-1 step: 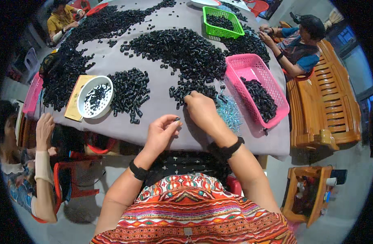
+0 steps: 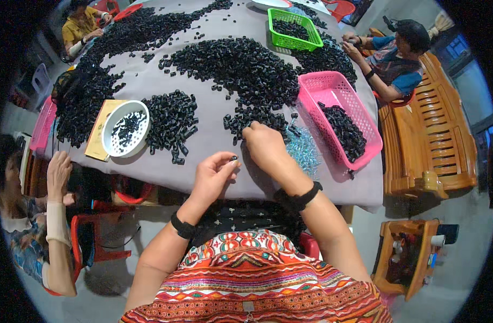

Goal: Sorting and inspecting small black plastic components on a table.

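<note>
Largest first. Main heap of black pieces (image 2: 241, 70): a broad, uneven spread over the table middle, matt to slightly glossy. A smaller side pile (image 2: 171, 124) lies left of the hands, and a near cluster (image 2: 262, 114) sits at the heap's front edge. The right hand (image 2: 265, 142) has its fingers curled and narrow, tips at the cluster; whether they grip a piece cannot be told. The left hand (image 2: 214, 172) is closed in a pinch, thumb and fingers holding one small black piece (image 2: 233, 158) above the table's near edge.

Versus earlier frame: practically no change. Both hands keep their places, the same piece remains pinched, and the heaps show the same outlines.

Materials: table covered in smooth grey cloth (image 2: 214, 107). Pink basket (image 2: 330, 89), long, rectangular, perforated plastic, part filled with black pieces. Green basket (image 2: 296, 44), smaller, also rectangular with openwork walls, black pieces inside. White bowl (image 2: 125, 149), round and perforated, holding a few black pieces, overlapping a flat yellow item (image 2: 98, 141). Light-blue bits (image 2: 304, 153), fine and shiny, heaped beside the right wrist.
</note>
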